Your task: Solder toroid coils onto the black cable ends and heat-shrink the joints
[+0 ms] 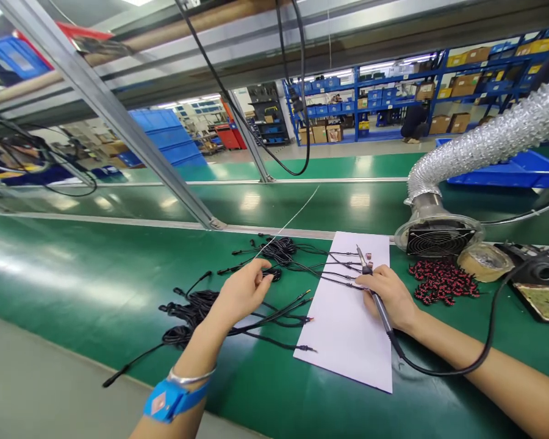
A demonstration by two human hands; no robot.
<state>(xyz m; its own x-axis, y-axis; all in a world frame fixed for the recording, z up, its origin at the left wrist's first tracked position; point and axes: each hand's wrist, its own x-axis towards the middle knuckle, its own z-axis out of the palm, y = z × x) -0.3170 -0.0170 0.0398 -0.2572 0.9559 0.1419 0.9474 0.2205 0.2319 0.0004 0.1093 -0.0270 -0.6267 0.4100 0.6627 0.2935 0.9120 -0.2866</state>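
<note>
My right hand (390, 297) is wrapped around a soldering iron (382, 312), its tip pointing up and away over a white sheet (348, 341). My left hand (244, 286) has its fingers curled around a thin, pale solder wire (295, 213), which rises to the upper right. Beneath and beside the left hand lie bundled black cables (201, 311), some ends reaching onto the sheet. A second coil of black cables (279, 249) sits farther back, with several connector ends in a row on the paper near the iron. Two small copper-coloured pieces (369, 256) lie by the iron's tip.
A pile of small red-and-black parts (441, 280) lies right of the sheet. Behind it stand a fume extractor fan (439, 238) with a silver duct (489, 131), and an iron stand (542, 271) with a sponge tray (544, 303). The iron's cord (478, 366) crosses my right forearm.
</note>
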